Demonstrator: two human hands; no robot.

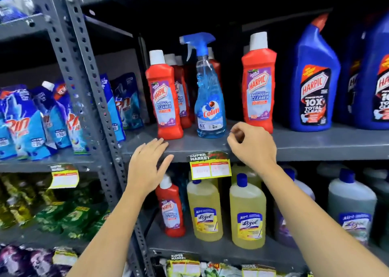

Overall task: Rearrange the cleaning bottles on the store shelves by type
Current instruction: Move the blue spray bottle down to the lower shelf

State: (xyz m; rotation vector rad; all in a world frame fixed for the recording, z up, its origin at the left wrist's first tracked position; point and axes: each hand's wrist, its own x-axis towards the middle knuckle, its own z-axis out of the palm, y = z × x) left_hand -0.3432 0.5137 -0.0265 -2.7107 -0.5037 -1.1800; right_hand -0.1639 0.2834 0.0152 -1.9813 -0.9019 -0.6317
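My left hand (147, 167), fingers spread wide, and right hand (251, 144), fingers loosely curled and empty, hover at the shelf edge (315, 148). The Colin spray bottle (210, 99), at twelve o'clock between red Harpic bottles (165, 99), looks next to move.

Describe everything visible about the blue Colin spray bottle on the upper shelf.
The Colin spray bottle is clear plastic holding pale blue liquid, topped by a blue trigger sprayer with its nozzle pointing left. A blue label carries red Colin lettering. It stands upright near the shelf's front edge, between two red Harpic bottles, apparently touching neither. Neither hand touches it.
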